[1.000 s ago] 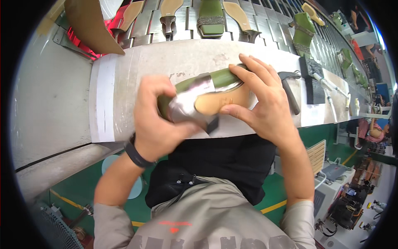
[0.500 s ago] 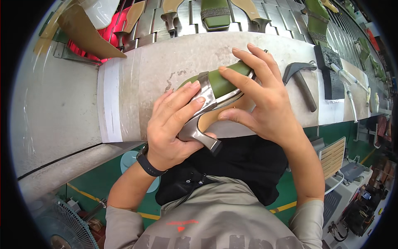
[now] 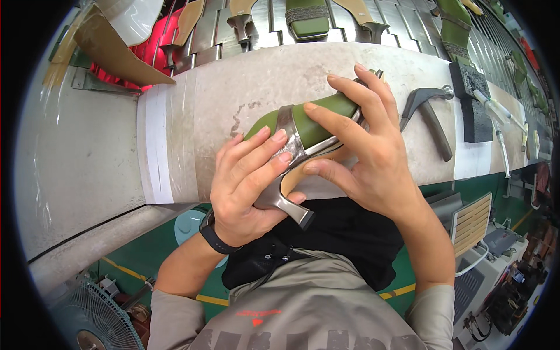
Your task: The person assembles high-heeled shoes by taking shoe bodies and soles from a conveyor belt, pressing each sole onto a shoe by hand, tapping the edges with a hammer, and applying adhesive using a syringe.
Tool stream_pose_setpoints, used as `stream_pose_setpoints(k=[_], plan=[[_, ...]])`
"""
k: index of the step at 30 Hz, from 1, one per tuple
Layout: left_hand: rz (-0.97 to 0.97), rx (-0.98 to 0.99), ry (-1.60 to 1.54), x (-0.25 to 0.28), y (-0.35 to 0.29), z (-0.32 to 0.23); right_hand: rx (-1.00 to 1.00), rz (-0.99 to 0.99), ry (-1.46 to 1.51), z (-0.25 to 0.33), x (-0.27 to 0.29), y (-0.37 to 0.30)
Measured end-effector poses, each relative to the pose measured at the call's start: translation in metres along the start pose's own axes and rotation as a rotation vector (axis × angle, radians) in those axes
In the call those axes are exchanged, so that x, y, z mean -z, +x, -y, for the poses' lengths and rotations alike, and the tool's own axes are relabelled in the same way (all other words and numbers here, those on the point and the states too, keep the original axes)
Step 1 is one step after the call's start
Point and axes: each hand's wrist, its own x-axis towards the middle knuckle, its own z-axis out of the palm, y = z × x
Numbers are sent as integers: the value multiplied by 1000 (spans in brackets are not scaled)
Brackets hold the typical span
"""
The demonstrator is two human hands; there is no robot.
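A heeled shoe (image 3: 301, 153) with metallic dark silver straps and a tan sole sits over a green shoe last (image 3: 321, 119). It lies on its side above the pale bench, its silver heel (image 3: 294, 209) pointing toward me. My left hand (image 3: 242, 186) is wrapped round the heel end, fingers lying over the strap and thumb behind the heel. At the toe end my right hand (image 3: 370, 143) grips the last and the sole's edge, forefinger on the green surface and thumb by the sole. The toe is partly hidden behind the right fingers.
A hammer (image 3: 431, 122) lies on the bench (image 3: 192, 116) to the right, beside a black block (image 3: 471, 111) and syringes (image 3: 499, 131). Beyond the bench, more shoes and green lasts (image 3: 308, 20) rest on a metal slatted conveyor (image 3: 268, 29). A fan (image 3: 96, 315) stands at lower left.
The view has shifted slightly. Both hands keep hold of the shoe, with the heel a little lower in the picture and the right fingertips slightly farther along the toe end.
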Motion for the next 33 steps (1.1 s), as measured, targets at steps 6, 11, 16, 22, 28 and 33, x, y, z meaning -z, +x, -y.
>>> stream_pose_setpoints(k=[6, 11, 16, 22, 28, 33], plan=[[48, -59, 43, 1, -4, 4, -9, 10, -31, 1, -2, -2], [49, -63, 52, -1, -7, 5, 50, 0, -73, -4, -5, -2], [58, -70, 53, -2, -6, 8, -5, 32, -58, 1, 1, 0], [52, -64, 49, -3, -7, 7, -123, 98, 2, 14, 11, 17], [25, -62, 44, -7, -11, 6, -94, 132, -30, 16, 9, 24], [-13, -49, 84, -12, -8, 6, -50, 85, -106, 12, 4, 22]])
